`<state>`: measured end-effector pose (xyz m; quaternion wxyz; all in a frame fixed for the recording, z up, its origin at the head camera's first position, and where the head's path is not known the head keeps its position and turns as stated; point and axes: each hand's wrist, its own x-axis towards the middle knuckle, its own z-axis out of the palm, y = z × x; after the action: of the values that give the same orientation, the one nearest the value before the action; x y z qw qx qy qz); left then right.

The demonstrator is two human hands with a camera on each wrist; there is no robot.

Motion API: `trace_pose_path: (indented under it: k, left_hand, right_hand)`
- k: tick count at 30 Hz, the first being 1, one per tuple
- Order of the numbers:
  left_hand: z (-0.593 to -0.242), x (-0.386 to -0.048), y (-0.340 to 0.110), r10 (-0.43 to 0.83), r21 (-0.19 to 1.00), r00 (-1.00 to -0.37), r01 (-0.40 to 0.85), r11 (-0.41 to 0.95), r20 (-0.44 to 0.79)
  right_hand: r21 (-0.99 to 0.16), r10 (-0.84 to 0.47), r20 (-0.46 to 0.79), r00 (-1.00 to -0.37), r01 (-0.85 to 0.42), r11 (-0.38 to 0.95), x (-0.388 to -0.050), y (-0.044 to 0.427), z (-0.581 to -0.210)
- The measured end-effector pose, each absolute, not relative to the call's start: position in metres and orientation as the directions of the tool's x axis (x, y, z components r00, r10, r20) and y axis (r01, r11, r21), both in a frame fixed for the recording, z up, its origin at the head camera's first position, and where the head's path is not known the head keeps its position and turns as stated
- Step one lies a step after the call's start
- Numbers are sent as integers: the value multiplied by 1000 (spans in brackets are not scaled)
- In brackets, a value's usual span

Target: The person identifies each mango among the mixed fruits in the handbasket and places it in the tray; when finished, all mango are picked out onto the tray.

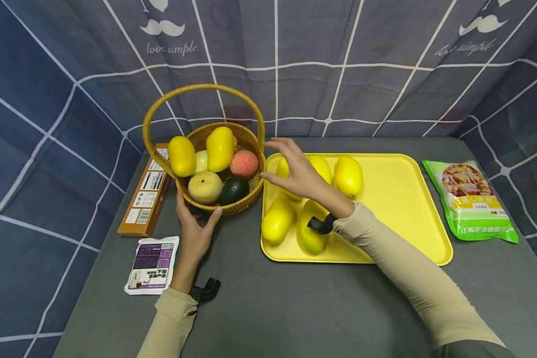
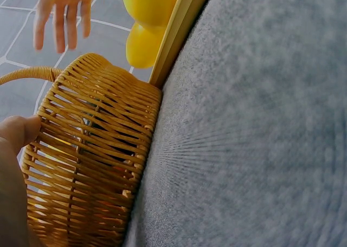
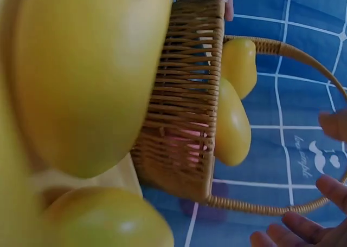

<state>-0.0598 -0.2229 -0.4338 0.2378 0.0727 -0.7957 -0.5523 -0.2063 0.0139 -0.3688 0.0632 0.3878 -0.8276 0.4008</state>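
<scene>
A wicker basket (image 1: pixel 246 203) with a tall arched handle (image 1: pixel 201 86) stands at the back left. In it are two yellow mangoes (image 1: pixel 221 149), a peach (image 1: pixel 244 164), a pale round fruit (image 1: pixel 205 188) and a dark green avocado (image 1: pixel 234 190); another pale fruit is partly hidden. My left hand (image 1: pixel 194 233) holds the basket's front left side, its thumb against the weave near the rim in the left wrist view. Spread fingers and no load mark my right hand (image 1: pixel 297 171), just right of the basket near the handle's base, above the yellow tray (image 1: pixel 402 209).
Several yellow mangoes (image 1: pixel 348 176) lie on the tray's left half. A brown box (image 1: pixel 144 199) and a white and purple pouch (image 1: pixel 153 265) lie left of the basket. Right of the tray is a green food bag (image 1: pixel 472 201). A grey checked curtain (image 1: pixel 309 44) hangs behind.
</scene>
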Motion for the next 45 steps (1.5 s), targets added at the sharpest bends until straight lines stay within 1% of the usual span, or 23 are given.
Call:
trace_pose_path:
  k: [7, 14, 21, 27, 31, 36, 42, 45]
  left_hand:
    - [-434, -60, -223, -378, 914, -876, 151, 378, 301]
    - [-433, -60, -223, -375, 911, -880, 137, 389, 292]
    - [-430, -59, -221, -371, 910, -884, 128, 394, 285]
    - [-429, -60, -222, -368, 908, -887, 120, 402, 280]
    - [-430, -60, -224, -366, 908, -889, 115, 402, 275]
    - [-431, -61, -223, -364, 913, -890, 122, 390, 274]
    - [-431, -61, -223, -364, 911, -887, 131, 391, 284]
    - [-432, -61, -224, -367, 906, -882, 137, 401, 296]
  right_hand:
    - [-582, -666, 388, -637, -730, 360, -223, -30, -361]
    - [-552, -729, 357, -584, -762, 340, -248, -62, -366]
    - [-577, -787, 260, -560, -743, 338, -260, -81, -371]
    - [-624, -844, 179, -506, -721, 300, -265, -91, -376]
    - [-600, -849, 159, -505, -732, 323, -268, -94, -383]
    - [-587, -823, 210, -527, -741, 325, -268, -93, -385]
    - [-589, -768, 334, -546, -758, 282, -264, -88, -382]
    - [-594, -747, 380, -545, -763, 254, -263, -85, -381]
